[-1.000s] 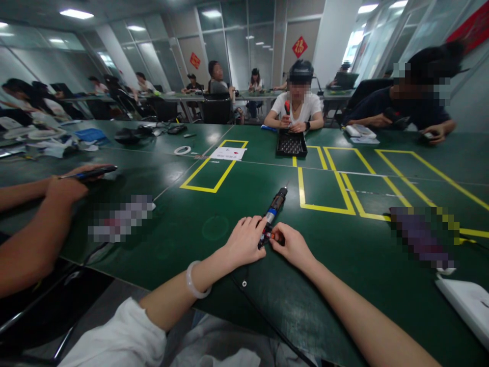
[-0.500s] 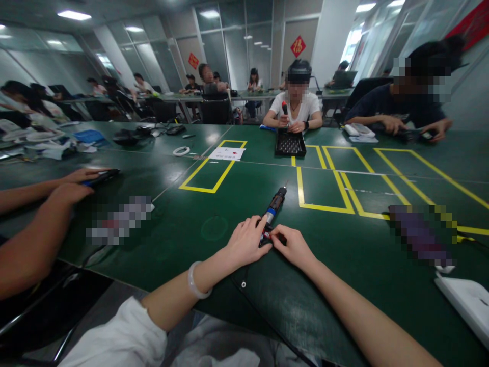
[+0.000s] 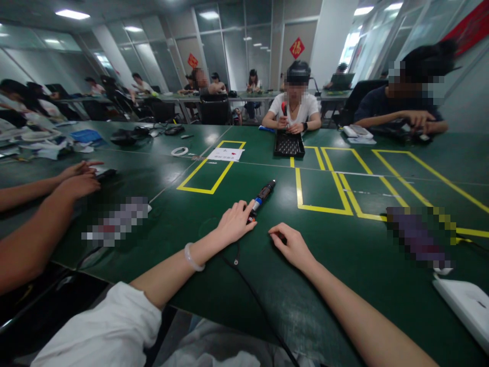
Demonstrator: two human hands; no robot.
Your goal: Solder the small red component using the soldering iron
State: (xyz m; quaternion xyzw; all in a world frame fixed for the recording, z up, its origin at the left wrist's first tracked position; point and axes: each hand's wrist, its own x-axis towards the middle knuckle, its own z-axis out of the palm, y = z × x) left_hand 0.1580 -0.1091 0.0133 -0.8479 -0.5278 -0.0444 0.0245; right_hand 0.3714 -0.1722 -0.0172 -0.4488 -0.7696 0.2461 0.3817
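A black electric screwdriver (image 3: 263, 195) with a blue band lies on the green table, its tip pointing away and to the right. My left hand (image 3: 234, 223) covers its rear end, with fingers closed over the body. A thin bit at its tip cannot be made out. To the right, apart from the tool, my right hand (image 3: 289, 240) is held low over the table. Its thumb and fingertips are curled together, and whatever may be between them is hidden. A black cable (image 3: 254, 293) runs from beneath my left hand towards the table's near edge.
Yellow tape rectangles (image 3: 324, 208) mark the table, with a paper sheet (image 3: 226, 154) on one. Opposite, a person works over a black tray (image 3: 289, 145). A co-worker's hands (image 3: 78, 181) are at left. A white device (image 3: 464, 306) lies at right.
The screwdriver has shifted left and a little away from me with my left hand. My right hand has come off its rear end, leaving a gap between the hands.
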